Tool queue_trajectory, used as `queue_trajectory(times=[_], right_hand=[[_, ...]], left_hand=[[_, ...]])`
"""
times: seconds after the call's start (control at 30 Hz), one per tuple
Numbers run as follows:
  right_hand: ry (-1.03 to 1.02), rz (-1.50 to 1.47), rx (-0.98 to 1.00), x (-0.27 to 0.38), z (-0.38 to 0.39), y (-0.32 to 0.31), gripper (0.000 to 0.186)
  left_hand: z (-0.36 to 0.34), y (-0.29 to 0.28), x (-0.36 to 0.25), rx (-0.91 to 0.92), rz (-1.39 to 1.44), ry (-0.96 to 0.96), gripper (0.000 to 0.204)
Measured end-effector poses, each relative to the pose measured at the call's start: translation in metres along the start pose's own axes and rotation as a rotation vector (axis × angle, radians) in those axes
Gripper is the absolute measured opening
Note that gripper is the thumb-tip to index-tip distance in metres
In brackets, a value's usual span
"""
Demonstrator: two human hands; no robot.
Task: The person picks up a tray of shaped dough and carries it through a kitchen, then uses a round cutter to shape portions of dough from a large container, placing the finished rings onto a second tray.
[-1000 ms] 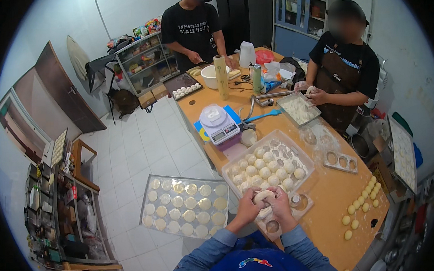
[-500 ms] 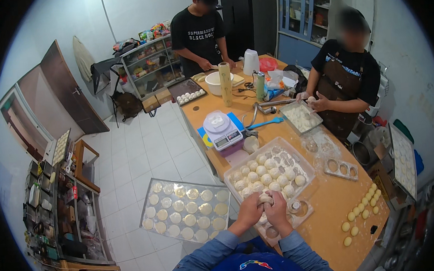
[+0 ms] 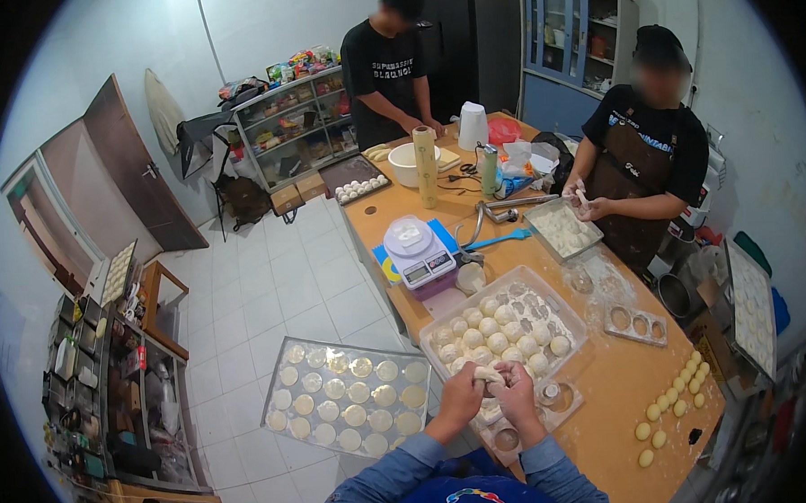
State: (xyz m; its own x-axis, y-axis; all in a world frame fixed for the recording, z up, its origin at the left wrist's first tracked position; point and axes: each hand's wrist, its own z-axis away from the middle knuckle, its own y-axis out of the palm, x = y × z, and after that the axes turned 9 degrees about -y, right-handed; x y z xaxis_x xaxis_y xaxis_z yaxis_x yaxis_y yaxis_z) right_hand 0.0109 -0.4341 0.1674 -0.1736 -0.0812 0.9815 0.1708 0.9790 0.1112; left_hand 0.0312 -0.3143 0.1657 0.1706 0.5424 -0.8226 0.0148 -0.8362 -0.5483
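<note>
- Two bare hands, at lower centre, both grasp one piece of pale dough [image 3: 487, 374]: left hand [image 3: 464, 394] on one end, right hand [image 3: 515, 396] on the other. Fingers are curled in; the two-sided grip presumably supports soft material evenly.
- The dough is held up at the near edge of the plastic tub [image 3: 579, 323], probably so that loose flour drops inside.
- Dough balls [image 3: 496, 343] sit close together in the tub, on a floured base that likely prevents sticking.
- Below and beside the right hand lies a mould with round holes [image 3: 554, 417], within easy reach; its contents are partly hidden by the hands.
- Right of the tub, a second mould [image 3: 629, 321] rests apart on the table [image 3: 626, 421].
- Lower right: yellow balls [image 3: 675, 400] stand in rows, apparently spaced to avoid contact.
- Left of the tub: a kitchen scale [image 3: 418, 255], near at hand.
- Lower left: a tray [image 3: 353, 346] bears flat discs in orderly rows; its support cannot be determined.
- Upper right: a co-worker [image 3: 642, 160] handles dough beside a floury pan [image 3: 583, 248], seemingly to contain the dust.
</note>
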Motion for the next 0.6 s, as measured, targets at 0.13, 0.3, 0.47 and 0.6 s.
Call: queue_trajectory(times=[0.13,0.3,0.47,0.6], right_hand=[[-0.033,0.029,0.042,0.01,-0.001,0.0,0.038],[-0.026,0.085,0.068,0.029,0.002,0.005,0.042],[0.012,0.154,0.074,0.02,0.002,-0.001,0.042],[-0.217,0.401,0.048,0.032,0.002,0.007,0.041]], left_hand=[[0.003,-0.001,-0.008,0.081,0.312,-0.185,0.022],[0.0,-0.006,-0.011,-0.059,0.116,0.178,0.016],[0.002,-0.011,-0.015,0.05,0.183,-0.141,0.015],[0.004,-0.019,-0.021,0.118,0.118,-0.175,0.016]])
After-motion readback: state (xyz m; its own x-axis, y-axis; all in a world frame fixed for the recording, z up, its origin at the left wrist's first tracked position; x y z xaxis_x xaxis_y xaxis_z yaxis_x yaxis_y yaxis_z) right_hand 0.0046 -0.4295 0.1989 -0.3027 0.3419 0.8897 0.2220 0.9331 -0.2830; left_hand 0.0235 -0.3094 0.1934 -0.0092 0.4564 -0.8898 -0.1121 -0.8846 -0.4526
